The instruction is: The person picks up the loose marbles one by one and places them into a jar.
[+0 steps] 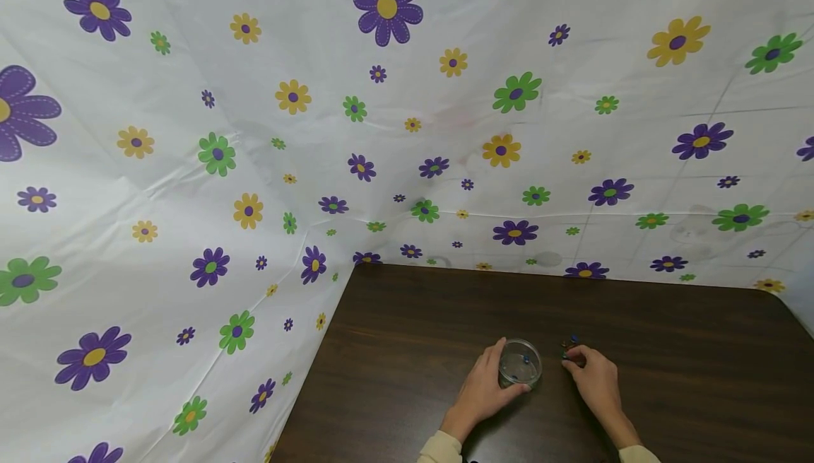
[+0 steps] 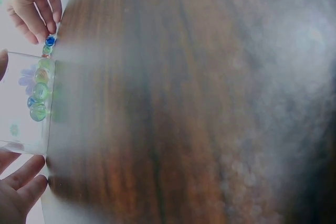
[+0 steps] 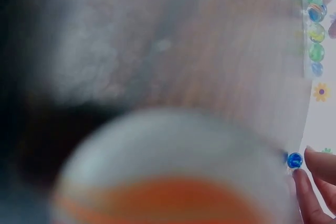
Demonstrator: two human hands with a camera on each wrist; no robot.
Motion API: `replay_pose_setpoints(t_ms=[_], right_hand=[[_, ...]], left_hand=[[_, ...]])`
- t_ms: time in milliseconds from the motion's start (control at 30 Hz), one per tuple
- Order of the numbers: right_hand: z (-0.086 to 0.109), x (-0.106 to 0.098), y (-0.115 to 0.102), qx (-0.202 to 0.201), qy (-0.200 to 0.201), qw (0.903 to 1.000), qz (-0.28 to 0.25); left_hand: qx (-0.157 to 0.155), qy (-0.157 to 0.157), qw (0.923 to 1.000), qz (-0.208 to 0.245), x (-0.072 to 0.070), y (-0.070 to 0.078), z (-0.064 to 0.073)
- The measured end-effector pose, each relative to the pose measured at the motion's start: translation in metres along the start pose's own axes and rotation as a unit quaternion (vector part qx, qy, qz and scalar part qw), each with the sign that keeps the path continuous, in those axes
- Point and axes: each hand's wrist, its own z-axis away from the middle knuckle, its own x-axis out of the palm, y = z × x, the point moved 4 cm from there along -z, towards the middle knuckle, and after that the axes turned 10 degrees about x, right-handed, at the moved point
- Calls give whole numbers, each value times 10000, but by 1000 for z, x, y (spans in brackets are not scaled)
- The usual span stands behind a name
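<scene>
My left hand point(image 1: 481, 391) grips a clear round container point(image 1: 520, 362) from its left side, thumb in front and fingers behind. Through its clear wall in the left wrist view, several green, blue and yellowish glass marbles point(image 2: 40, 92) lie at the bottom. To the right of the container, my right hand point(image 1: 596, 380) reaches down to the tabletop, its thumb and fingertips pinching at a marble. A blue marble point(image 3: 295, 160) shows right at those fingertips in the right wrist view. Just past the fingers, a few small marbles point(image 1: 574, 338) lie on the table.
The dark brown wooden table point(image 1: 407, 329) has its far edge against a white curtain point(image 1: 445, 124) printed with purple, green and yellow flowers. The curtain also hangs along the left side. A blurred white and orange rounded shape point(image 3: 173, 166) fills the lower right wrist view.
</scene>
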Motion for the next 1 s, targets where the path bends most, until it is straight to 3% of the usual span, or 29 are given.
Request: replay_pose_setpoints(t_ms=[467,1000], right_hand=[[-1,0,-3,-500,365,9977,260],[1,-6,-4,-256,614,9976,-174]], left_hand=[[11,23,10000,5,0,0,0],[-5,19,10000,24,0,1,0]])
